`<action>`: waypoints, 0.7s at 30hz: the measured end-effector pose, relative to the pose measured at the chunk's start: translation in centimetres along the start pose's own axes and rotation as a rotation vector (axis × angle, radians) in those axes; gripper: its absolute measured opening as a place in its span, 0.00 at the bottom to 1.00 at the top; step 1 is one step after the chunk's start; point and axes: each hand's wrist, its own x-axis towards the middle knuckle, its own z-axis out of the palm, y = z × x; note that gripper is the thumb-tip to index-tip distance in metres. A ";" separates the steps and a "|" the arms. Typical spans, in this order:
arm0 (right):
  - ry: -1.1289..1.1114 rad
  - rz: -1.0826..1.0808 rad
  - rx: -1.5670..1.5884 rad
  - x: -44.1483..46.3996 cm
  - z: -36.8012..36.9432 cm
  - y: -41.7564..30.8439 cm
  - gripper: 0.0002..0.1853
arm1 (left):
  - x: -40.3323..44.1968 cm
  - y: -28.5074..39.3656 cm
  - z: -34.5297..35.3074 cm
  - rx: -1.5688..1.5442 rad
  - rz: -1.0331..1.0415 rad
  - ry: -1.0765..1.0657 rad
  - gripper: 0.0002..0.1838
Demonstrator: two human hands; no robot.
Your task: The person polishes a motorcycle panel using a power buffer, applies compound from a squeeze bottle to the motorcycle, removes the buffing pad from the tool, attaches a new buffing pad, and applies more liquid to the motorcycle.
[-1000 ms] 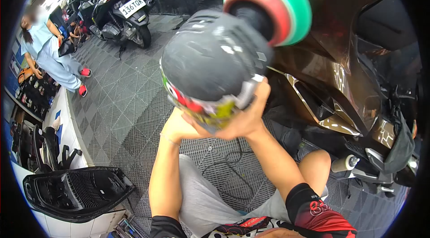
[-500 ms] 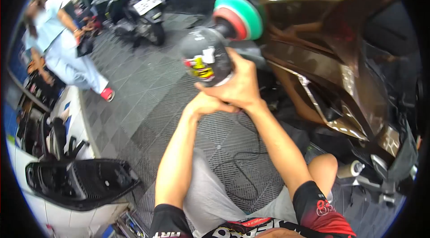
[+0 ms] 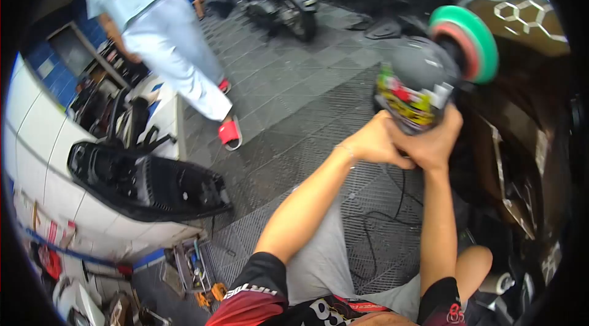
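Observation:
A dark grey power polisher (image 3: 420, 68) with colourful stickers is held up in front of me by both hands. Its green, white and red round pad (image 3: 469, 43) faces right, near the brown bodywork (image 3: 515, 10) of a motorcycle with a white hexagon pattern. My right hand (image 3: 432, 139) wraps round the lower right of the tool. Against its lower left, my left hand (image 3: 380, 139) is closed, with the fingers partly hidden behind the tool and the other hand. A black cord (image 3: 368, 234) lies in loops on the floor below.
A person in light blue (image 3: 165, 31) stands at the upper left on the grey tiled floor (image 3: 276, 99). Behind is a parked scooter (image 3: 288, 0). At the left, a black seat-shaped part (image 3: 147, 182) lies on a white tiled ledge (image 3: 46, 135), with a tool tray (image 3: 190, 267) below.
The view has swung left, so the polisher and hands appear further right. The polisher has come down from its earlier raised position, and the person in light blue appears larger.

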 end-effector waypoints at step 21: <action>-0.070 -0.405 0.354 -0.2 -4.2 1.2 0.51 | -4.2 -7.7 -1.2 0.893 0.224 0.161 0.36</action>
